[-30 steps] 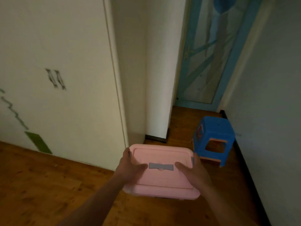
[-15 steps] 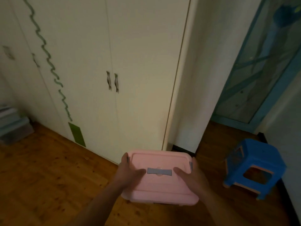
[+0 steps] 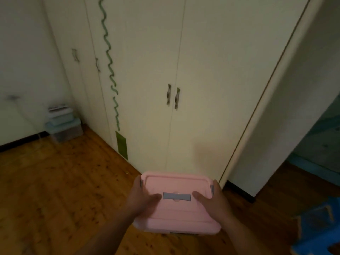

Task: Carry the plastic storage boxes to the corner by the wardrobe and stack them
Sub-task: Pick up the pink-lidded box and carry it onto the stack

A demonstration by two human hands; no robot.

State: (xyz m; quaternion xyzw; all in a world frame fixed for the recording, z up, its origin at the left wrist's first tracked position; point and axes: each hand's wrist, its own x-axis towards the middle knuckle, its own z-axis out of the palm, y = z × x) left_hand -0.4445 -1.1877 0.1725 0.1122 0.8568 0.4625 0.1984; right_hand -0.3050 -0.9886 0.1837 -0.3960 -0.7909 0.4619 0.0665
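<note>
I hold a pink plastic storage box (image 3: pixel 177 212) with a grey handle strip on its lid, level and above the floor in front of me. My left hand (image 3: pixel 140 199) grips its left side and my right hand (image 3: pixel 214 201) grips its right side, thumbs lying on the lid. A stack of pale blue and clear storage boxes (image 3: pixel 63 124) stands on the floor in the far left corner, between the wall and the cream wardrobe (image 3: pixel 147 70). The box's underside is hidden.
The wardrobe has paired metal door handles (image 3: pixel 173 97) and a green wavy line on one door. A blue plastic stool (image 3: pixel 318 227) stands at the lower right. Wooden floor (image 3: pixel 55 190) stretches from me to the corner stack.
The view has swung left: the stool and blue-framed door slid to the right edge, and the corner stack of boxes came into view. Both hands keep the same grip on the pink box.
</note>
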